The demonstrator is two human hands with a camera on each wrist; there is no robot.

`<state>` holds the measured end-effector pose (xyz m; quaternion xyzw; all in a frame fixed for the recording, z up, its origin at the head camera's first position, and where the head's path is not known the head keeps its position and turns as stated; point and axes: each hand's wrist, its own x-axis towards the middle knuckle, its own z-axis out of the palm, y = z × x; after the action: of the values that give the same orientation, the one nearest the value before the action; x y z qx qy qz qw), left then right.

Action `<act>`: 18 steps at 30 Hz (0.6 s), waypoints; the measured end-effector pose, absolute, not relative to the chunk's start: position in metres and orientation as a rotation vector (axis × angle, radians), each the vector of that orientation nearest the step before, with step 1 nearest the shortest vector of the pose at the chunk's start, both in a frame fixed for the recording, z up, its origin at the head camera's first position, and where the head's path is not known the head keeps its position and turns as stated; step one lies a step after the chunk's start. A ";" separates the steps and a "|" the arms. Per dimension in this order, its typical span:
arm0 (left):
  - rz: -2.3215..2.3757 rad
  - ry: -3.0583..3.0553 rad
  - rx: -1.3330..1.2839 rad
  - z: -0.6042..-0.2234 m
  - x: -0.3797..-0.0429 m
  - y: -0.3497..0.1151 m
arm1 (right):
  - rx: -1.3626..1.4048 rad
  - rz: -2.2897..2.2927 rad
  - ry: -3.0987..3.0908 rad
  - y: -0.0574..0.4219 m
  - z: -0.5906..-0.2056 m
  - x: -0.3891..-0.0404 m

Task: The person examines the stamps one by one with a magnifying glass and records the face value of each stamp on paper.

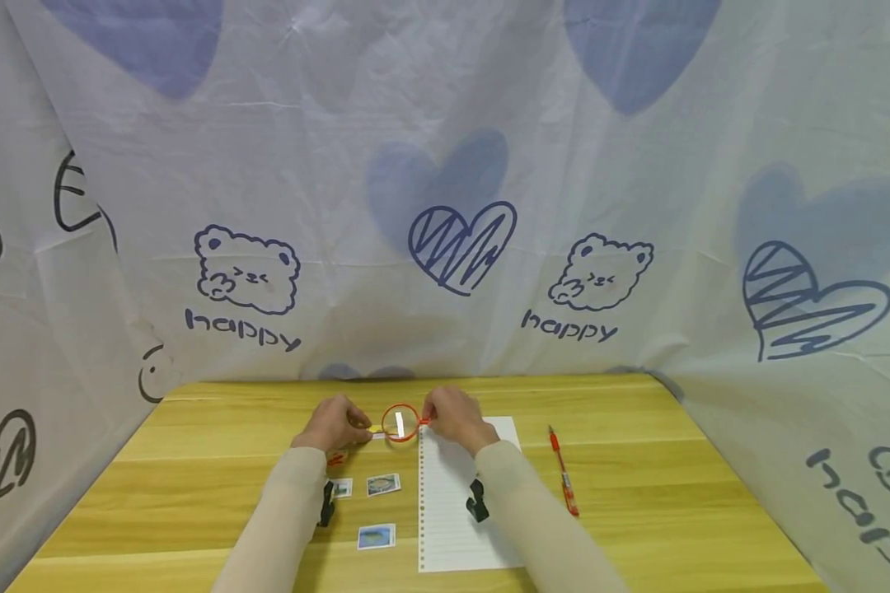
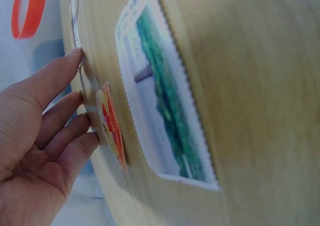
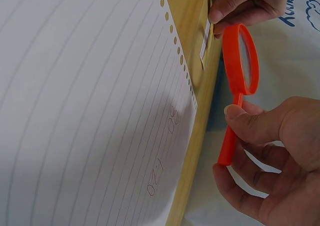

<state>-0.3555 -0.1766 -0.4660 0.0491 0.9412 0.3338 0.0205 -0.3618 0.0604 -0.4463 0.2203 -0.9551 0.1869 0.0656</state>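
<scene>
My right hand (image 1: 452, 414) grips the handle of a red magnifying glass (image 3: 227, 148) between thumb and fingers. Its round lens (image 1: 400, 422) is tilted above the far part of the table, beside my left hand (image 1: 337, 422). The left thumb and fingertips pinch the edge of a small postage stamp (image 3: 205, 39), which lies almost edge-on in the wrist views. Below the left hand are a red-orange stamp (image 2: 112, 126) and a green landscape stamp (image 2: 167, 96). Two more stamps, one oval-patterned (image 1: 383, 484) and one blue (image 1: 376, 536), lie nearer the front.
A lined sheet with punched holes (image 1: 460, 511) lies under the right forearm, bearing red handwritten numbers (image 3: 172, 120). Right of it is a red pen (image 1: 564, 469). A printed cloth (image 1: 445, 329) hangs behind the wooden table (image 1: 638, 511).
</scene>
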 end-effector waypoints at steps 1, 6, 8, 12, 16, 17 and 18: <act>1.031 2.921 0.158 -0.466 -0.355 -0.177 | 0.664 0.564 -2.883 0.060 -0.447 -0.362; 1.009 2.929 0.175 -0.464 -0.353 -0.176 | 0.658 0.571 -2.886 0.057 -0.448 -0.362; 1.007 2.928 0.179 -0.464 -0.353 -0.176 | 0.650 0.575 -2.889 0.056 -0.448 -0.362; 1.007 2.924 0.177 -0.464 -0.354 -0.177 | 0.640 0.569 -2.896 0.055 -0.448 -0.362; 1.004 2.920 0.149 -0.467 -0.356 -0.177 | 0.648 0.580 -2.898 0.055 -0.449 -0.361; 1.002 2.919 0.143 -0.467 -0.357 -0.177 | 0.652 0.579 -2.896 0.055 -0.449 -0.361; 1.001 2.918 0.137 -0.467 -0.357 -0.177 | 0.652 0.578 -2.897 0.054 -0.449 -0.361</act>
<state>-0.3572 -0.1768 -0.4671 0.0444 0.9446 0.3241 0.0269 -0.3606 0.0542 -0.4495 0.2152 -0.9560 0.1908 0.0584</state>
